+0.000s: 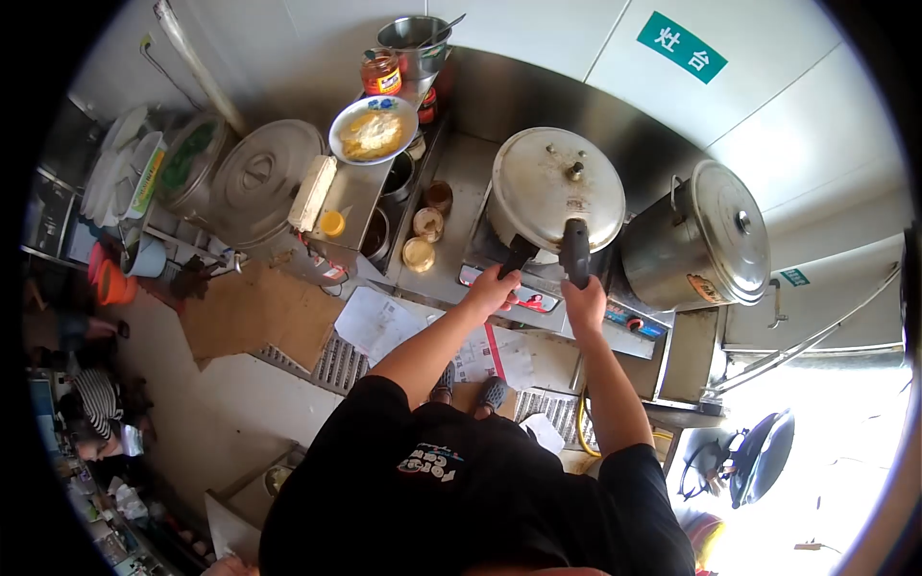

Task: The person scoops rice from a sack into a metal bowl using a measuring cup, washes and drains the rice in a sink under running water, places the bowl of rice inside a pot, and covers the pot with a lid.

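Note:
A large silver pressure cooker [557, 187] stands on the stove, its round lid on top. Two black handles point toward me, set apart at an angle. My left hand [494, 292] is closed around the lower pot handle [520, 253]. Around the end of the lid handle [575, 248], my right hand [584, 304] is wrapped. The valve knob [575, 171] sticks up near the lid's middle. The pot's lower body is mostly hidden beneath the lid.
To the right stands a tall lidded stockpot [672, 245]. Small jars [419, 253] line the counter on the left. A shelf there holds a patterned bowl [373, 131] and a red-lidded jar [380, 73]. Flattened cardboard [254, 317] lies on the floor.

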`<move>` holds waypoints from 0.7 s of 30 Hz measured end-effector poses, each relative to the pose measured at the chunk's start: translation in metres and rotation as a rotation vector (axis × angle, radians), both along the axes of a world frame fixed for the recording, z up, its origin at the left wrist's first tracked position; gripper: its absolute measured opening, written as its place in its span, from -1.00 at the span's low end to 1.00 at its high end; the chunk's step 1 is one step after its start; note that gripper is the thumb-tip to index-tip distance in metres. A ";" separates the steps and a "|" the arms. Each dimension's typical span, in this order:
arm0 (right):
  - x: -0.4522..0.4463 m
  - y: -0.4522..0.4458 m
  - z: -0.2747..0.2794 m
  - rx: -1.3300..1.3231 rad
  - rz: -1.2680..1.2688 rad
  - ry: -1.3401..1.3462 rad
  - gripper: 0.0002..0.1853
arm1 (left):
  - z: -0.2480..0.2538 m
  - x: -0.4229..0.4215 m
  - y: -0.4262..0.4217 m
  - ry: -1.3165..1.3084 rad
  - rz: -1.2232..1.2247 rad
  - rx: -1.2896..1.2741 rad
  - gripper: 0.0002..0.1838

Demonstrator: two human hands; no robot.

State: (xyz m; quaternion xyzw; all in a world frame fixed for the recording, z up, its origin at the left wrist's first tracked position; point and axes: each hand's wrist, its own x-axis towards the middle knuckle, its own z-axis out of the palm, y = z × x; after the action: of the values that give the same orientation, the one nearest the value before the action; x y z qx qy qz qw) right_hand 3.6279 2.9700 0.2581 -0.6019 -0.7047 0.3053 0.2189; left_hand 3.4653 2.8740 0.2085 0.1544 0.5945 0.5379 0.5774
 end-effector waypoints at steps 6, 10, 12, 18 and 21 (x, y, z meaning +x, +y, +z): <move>-0.014 -0.004 -0.013 -0.058 -0.031 0.027 -0.58 | 0.005 -0.007 -0.003 -0.081 -0.025 -0.014 -0.73; 0.001 0.006 -0.001 -0.250 0.082 0.206 -0.56 | 0.000 -0.014 0.000 -0.108 -0.089 -0.021 -0.76; 0.004 0.004 0.007 -0.343 0.099 0.248 -0.51 | 0.007 -0.013 0.000 -0.164 -0.044 -0.015 -0.80; -0.049 -0.035 -0.017 -0.528 0.010 0.702 -0.64 | 0.005 -0.001 0.001 -0.138 -0.005 0.038 -0.79; -0.069 -0.046 -0.005 -0.616 -0.110 0.732 -0.64 | 0.004 0.001 0.003 -0.157 0.047 0.019 -0.81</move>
State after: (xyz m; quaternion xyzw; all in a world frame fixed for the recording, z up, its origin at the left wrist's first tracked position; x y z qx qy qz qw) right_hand 3.5591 2.9245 0.2527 -0.5282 -0.4253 0.6796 0.2799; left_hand 3.4658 2.8773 0.2123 0.1034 0.5455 0.5674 0.6082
